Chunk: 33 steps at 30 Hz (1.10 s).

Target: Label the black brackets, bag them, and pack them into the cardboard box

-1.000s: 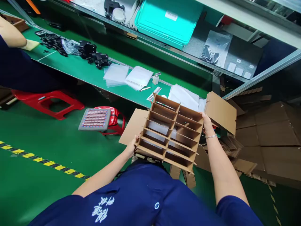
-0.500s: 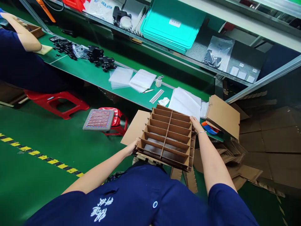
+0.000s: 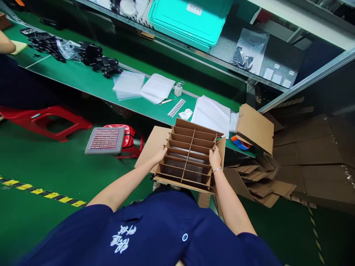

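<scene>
A brown cardboard divider grid (image 3: pixel 205 142), with two columns of slots, is held in front of my waist. My left hand (image 3: pixel 161 154) grips its left edge, fingers closed on the cardboard. On the opposite side my right hand (image 3: pixel 215 158), with a bracelet at the wrist, pinches the right edge. Beneath and around the grid is an open cardboard box (image 3: pixel 169 181); its left flap (image 3: pixel 149 144) spreads outward. How deep the grid sits in the box, I cannot tell. Something pale shows through the slots.
The green bench (image 3: pixel 94 87) carries plastic sheets (image 3: pixel 129 84), white sheets (image 3: pixel 212 114), a small bottle (image 3: pixel 178 89) and black parts (image 3: pixel 91 55). Flattened cardboard (image 3: pixel 260 177) lies to the right. A red stool (image 3: pixel 130 140) stands left; a co-worker's arm (image 3: pixel 6 43) is farther left.
My right hand has moved from the far right corner back along the right edge. My left hand has shifted forward along the left edge. More of the box's right side shows.
</scene>
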Each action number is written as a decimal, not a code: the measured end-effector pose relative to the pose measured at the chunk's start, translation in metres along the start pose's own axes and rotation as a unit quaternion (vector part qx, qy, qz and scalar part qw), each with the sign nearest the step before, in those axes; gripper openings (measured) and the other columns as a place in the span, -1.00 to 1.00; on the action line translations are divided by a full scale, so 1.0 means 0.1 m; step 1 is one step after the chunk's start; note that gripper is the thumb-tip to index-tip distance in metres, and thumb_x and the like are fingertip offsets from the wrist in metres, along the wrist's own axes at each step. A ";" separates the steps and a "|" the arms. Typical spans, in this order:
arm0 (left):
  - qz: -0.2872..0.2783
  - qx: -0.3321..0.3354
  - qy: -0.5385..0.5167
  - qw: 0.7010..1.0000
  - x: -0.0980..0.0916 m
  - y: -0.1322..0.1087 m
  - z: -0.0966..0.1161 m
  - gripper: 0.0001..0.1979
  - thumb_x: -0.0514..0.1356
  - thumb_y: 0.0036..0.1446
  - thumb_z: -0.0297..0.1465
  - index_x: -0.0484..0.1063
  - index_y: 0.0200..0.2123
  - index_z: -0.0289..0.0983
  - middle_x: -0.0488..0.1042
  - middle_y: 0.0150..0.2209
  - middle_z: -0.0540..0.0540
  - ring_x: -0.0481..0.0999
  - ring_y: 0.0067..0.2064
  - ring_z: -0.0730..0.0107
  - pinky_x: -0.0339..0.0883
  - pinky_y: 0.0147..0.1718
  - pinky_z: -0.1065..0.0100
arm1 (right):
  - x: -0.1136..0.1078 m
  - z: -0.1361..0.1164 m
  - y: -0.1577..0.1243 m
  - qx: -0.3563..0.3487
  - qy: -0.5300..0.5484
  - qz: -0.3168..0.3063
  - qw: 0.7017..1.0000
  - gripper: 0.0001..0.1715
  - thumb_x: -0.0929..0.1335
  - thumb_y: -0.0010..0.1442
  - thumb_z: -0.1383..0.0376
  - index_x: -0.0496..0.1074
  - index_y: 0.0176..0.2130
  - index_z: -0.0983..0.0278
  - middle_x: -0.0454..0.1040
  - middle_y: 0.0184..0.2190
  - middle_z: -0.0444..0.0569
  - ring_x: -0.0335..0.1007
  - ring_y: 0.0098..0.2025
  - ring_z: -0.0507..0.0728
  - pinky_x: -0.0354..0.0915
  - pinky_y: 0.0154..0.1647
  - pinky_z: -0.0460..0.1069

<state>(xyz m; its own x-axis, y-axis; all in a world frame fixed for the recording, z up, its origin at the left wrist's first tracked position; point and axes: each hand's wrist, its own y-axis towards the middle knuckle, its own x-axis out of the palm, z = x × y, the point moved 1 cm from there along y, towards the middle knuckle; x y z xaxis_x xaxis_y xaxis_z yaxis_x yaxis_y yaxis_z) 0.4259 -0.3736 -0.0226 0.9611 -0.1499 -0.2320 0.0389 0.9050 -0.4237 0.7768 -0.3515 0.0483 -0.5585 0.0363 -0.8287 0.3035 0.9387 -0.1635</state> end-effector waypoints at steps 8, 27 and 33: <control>0.003 0.005 -0.006 1.000 -0.02 -0.06 -0.09 -0.31 0.04 0.22 -0.35 -0.03 0.40 -0.29 0.06 0.40 -0.22 0.10 0.40 0.18 0.06 0.34 0.13 | 0.08 0.08 -0.03 0.023 -0.028 -0.009 0.999 -0.37 0.15 0.32 0.16 0.15 0.30 0.31 0.42 0.15 0.21 0.41 0.11 0.31 0.31 0.13 0.18; 0.048 0.044 0.166 0.984 0.16 0.13 0.15 -0.53 -0.04 0.24 -0.28 0.38 0.13 -0.34 0.47 0.12 -0.25 0.43 0.17 -0.01 0.25 0.21 0.03 | 0.36 0.00 -0.16 0.039 -0.134 0.029 0.990 -0.30 0.06 0.41 0.18 -0.09 0.41 0.41 -0.16 0.44 0.31 0.34 0.19 0.41 0.38 0.04 0.20; 0.093 0.107 0.242 0.960 0.15 0.24 0.33 -0.38 -0.02 0.27 -0.26 0.09 0.33 -0.40 0.16 0.35 -0.32 0.09 0.39 0.02 -0.03 0.35 0.01 | 0.27 -0.05 -0.07 0.038 -0.143 0.004 0.989 -0.28 0.11 0.36 0.21 -0.05 0.40 0.46 -0.07 0.40 0.41 0.43 0.10 0.43 0.38 0.01 0.23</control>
<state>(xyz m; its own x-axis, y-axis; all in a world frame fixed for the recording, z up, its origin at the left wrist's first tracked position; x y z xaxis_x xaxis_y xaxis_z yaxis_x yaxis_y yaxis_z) 0.4501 -0.3407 -0.0073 0.7193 -0.0978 -0.6878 -0.0168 0.9873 -0.1580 0.7557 -0.3551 0.0297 -0.3176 -0.0650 -0.9460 0.3698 0.9102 -0.1867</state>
